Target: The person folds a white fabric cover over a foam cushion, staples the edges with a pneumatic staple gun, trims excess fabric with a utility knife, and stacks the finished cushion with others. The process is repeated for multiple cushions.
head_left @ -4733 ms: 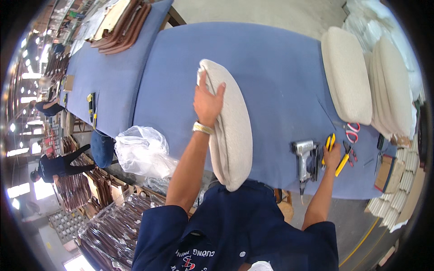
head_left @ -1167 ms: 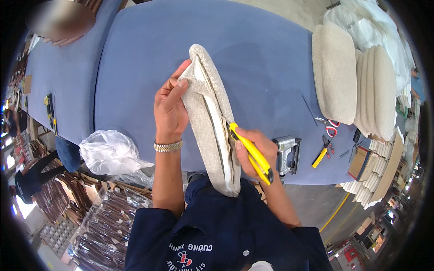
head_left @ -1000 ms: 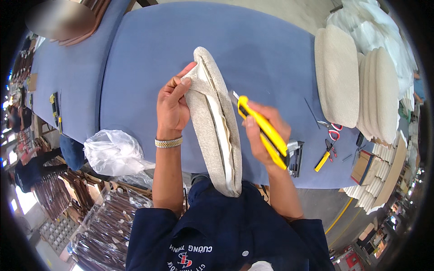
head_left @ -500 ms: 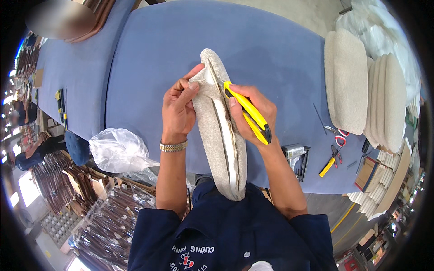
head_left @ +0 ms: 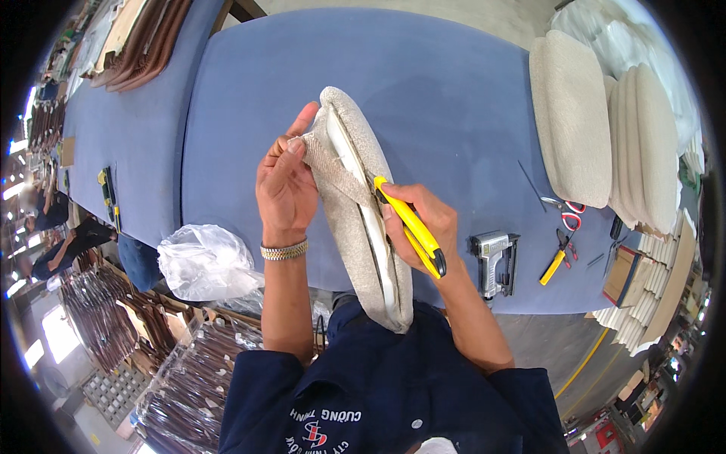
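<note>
Because our left hand (head_left: 286, 183) now pinches the flap (head_left: 331, 168) pulled wider than before, more white filling (head_left: 342, 145) lies bare to the cutter (head_left: 412, 227), which our right hand (head_left: 431, 218) grips. The cushion (head_left: 346, 246) is between both hands, at the near middle.

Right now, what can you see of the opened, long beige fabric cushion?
The long beige fabric cushion looks woven, its far end rounded. A lengthwise opening bares white material. It points forward, near end at the navy cloth shirt. The left hand pinches its loose flap; the right hand holds a yellow plastic-looking knife at the opening.
</note>
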A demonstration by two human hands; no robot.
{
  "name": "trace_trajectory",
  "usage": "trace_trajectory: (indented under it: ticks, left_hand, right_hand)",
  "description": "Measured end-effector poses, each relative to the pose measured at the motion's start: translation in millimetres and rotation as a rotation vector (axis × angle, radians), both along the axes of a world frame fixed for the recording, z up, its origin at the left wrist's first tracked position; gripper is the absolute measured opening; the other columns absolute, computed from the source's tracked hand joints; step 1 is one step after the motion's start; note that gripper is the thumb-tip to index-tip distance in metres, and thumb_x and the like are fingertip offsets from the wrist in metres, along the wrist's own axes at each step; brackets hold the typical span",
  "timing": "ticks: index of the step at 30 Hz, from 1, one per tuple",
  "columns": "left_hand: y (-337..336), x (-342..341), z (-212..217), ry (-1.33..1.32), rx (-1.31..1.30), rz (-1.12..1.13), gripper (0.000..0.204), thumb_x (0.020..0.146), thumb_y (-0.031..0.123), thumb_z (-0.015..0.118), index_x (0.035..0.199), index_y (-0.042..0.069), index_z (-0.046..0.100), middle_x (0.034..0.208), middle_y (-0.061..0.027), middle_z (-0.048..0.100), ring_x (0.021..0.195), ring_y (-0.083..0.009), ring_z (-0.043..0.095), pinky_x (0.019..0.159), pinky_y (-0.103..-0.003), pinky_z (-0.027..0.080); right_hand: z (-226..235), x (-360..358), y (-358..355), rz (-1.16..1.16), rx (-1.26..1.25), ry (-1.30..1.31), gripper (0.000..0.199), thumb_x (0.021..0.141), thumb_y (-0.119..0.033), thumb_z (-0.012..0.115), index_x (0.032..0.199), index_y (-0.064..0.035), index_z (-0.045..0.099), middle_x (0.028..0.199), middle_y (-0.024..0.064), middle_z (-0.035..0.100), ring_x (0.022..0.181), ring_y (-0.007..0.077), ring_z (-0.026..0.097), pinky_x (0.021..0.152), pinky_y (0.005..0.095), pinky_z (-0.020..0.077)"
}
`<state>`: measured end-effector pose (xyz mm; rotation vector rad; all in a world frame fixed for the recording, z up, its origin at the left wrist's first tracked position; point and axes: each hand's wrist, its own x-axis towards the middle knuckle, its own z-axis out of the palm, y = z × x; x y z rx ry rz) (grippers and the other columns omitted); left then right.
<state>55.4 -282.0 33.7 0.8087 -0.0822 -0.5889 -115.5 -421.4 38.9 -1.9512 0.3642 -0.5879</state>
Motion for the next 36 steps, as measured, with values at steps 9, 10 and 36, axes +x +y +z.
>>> trace_trajectory:
  ticks: [9,10,36]
  left_hand:
    - [13,-64,18,-0.909,1.203,0.338,0.017,0.097,0.016,0.073,0.104,0.0,0.07,0.103,-0.0121,0.072,0.091,-0.0149,0.069,0.071,-0.032,0.054]
    - [16,-78,20,-0.73,1.218,0.197,0.018,0.096,0.018,0.074,0.1,0.001,0.07,0.094,-0.0115,0.071,0.082,-0.017,0.068,0.067,-0.034,0.053]
    - [-6,-73,-52,0.13,0.148,-0.036,0.013,0.102,0.001,0.061,0.114,-0.002,0.065,0.114,-0.0113,0.073,0.105,-0.0189,0.07,0.098,-0.035,0.056]
  right_hand:
    - [-13,-23,8,-0.057,0.022,-0.045,0.023,0.09,-0.006,0.072,0.113,-0.0027,0.073,0.097,0.0138,0.075,0.08,0.024,0.073,0.072,0.031,0.057]
    - [-13,-24,8,-0.05,0.035,-0.047,0.024,0.089,-0.006,0.073,0.113,-0.004,0.073,0.097,0.013,0.075,0.08,0.0254,0.074,0.072,0.0317,0.0573]
    - [-4,-51,12,-0.045,0.005,0.032,0.02,0.09,-0.008,0.071,0.109,-0.0017,0.072,0.089,0.0126,0.074,0.07,0.0199,0.07,0.065,0.0298,0.0537]
